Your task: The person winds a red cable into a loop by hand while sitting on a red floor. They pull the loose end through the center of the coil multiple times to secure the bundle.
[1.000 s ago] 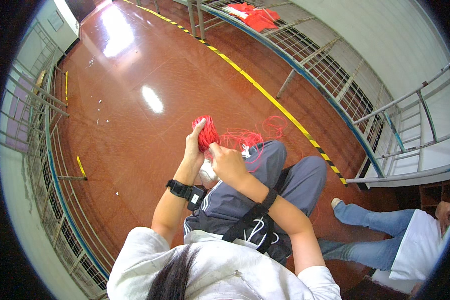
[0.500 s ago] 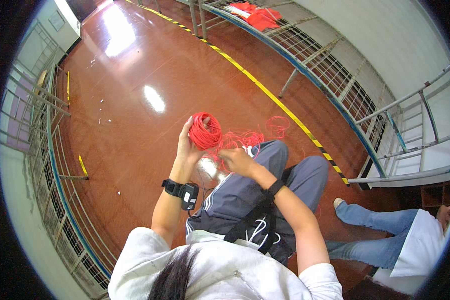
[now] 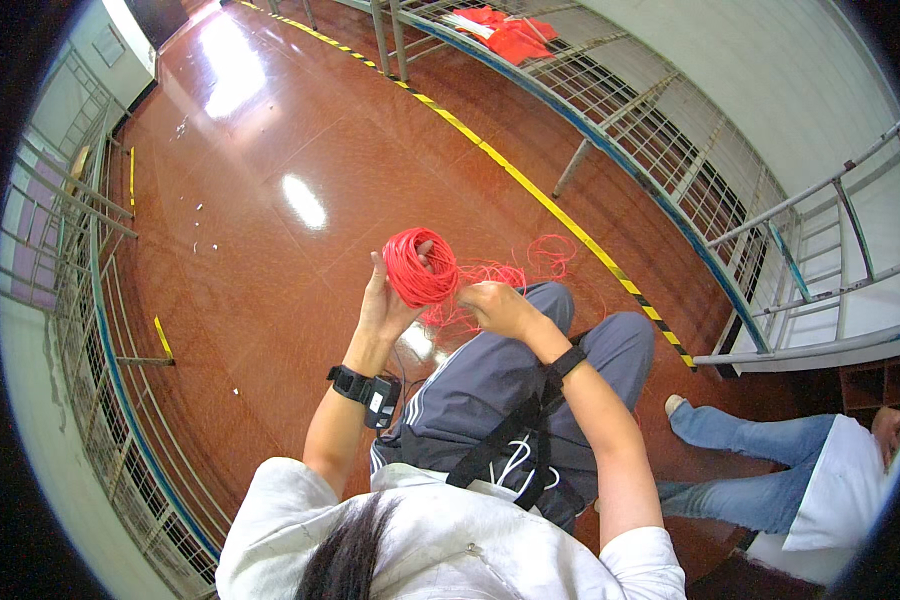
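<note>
My left hand (image 3: 383, 308) grips a thick round coil of thin red cord (image 3: 420, 278), its fingers passing through the ring and the thumb along the outside. Close beside the coil's right side, my right hand (image 3: 502, 309) is closed in a pinch at the red strands, over my knee. A loose tangle of the same cord (image 3: 548, 258) spreads out beyond the right hand. Whether it is wire or plastic string I cannot tell.
Metal bed-like frames with wire mesh line the left (image 3: 100, 300) and right (image 3: 660, 165). Red-orange cloth (image 3: 518, 40) lies on the right frame. Yellow-black tape (image 3: 530, 185) crosses the reddish floor. Another person in jeans (image 3: 750, 440) sits at the lower right.
The coil has shifted slightly right and turned in my left hand. My right hand has moved up and a little to the right, nearer the coil's level.
</note>
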